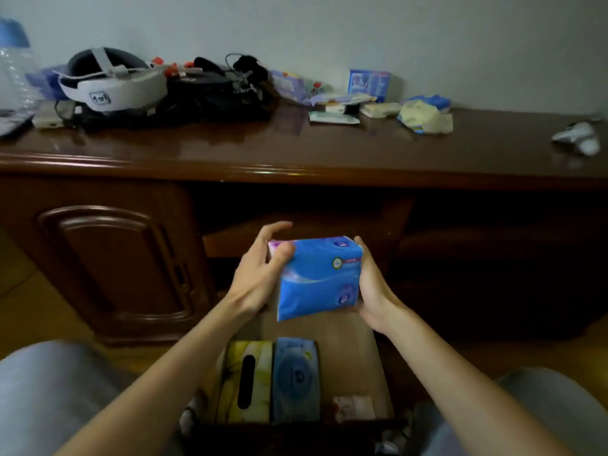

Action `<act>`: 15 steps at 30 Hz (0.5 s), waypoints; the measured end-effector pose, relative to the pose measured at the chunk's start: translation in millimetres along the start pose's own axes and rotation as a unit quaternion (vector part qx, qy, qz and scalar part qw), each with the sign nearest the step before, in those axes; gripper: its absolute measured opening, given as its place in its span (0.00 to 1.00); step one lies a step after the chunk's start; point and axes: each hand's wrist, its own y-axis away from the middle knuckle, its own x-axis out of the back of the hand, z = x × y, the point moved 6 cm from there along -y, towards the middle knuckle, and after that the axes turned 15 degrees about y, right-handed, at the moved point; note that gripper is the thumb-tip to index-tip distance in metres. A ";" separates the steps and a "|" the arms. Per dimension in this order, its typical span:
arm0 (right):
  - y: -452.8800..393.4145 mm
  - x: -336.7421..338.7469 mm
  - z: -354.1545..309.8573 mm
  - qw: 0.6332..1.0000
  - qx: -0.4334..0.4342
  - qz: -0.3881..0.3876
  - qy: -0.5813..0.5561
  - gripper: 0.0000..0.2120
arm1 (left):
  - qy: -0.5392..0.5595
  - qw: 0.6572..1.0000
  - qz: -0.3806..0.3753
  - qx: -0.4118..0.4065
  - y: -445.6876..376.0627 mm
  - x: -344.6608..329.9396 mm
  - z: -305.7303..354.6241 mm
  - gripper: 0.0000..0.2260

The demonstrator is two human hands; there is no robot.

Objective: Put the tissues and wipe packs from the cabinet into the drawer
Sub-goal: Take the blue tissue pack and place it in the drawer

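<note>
Now both hands, left (260,274) and right (371,291), are gripping the blue pack (317,278) by its ends, holding it above the open drawer (358,363). Probably light, soft, slick wrapper; squeezing the ends looks safest.

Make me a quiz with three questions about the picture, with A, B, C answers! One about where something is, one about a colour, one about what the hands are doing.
1. Where is the yellow tissue box?
A. On the cabinet top
B. In the open drawer
C. On the floor

2. What colour is the pack being held?
A. Blue
B. Green
C. Red

3. How is the pack held?
A. Left hand only
B. Lying untouched
C. Between both hands

Answers:
1 B: the box sits in the drawer, beside a blue wipe pack.
2 A: its wrapper is bright blue.
3 C: the left hand and right hand grip opposite sides above the drawer.
</note>
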 end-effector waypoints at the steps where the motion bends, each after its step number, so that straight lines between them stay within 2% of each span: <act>1: -0.3 -4.2 20.9 0.999 -0.027 -0.026 0.027 0.34 | -0.004 0.998 0.031 0.060 11.2 3.1 -23.4 0.36; 3: -3.1 -9.8 59.6 0.994 -0.063 -0.066 0.064 0.38 | -0.002 0.981 0.075 0.177 30.2 11.5 -71.3 0.46; 5: -6.9 -15.0 91.5 0.989 -0.080 -0.094 0.085 0.35 | 0.031 0.960 0.104 0.257 47.0 14.6 -111.6 0.48; 8: -22.2 -19.1 128.5 0.983 -0.090 -0.108 0.114 0.26 | 0.084 0.934 0.142 0.317 68.5 12.8 -161.7 0.40; 11: -43.5 -12.6 155.1 0.987 -0.121 -0.070 0.075 0.26 | 0.127 0.919 0.101 0.358 75.2 0.4 -190.4 0.37; 13: -53.6 -3.1 171.0 0.989 -0.140 -0.036 0.041 0.25 | 0.142 0.917 0.103 0.358 70.8 -3.6 -200.5 0.30; 15: -57.0 8.0 190.4 0.987 -0.154 -0.027 0.040 0.25 | 0.169 0.905 0.109 0.374 68.5 -9.8 -213.6 0.26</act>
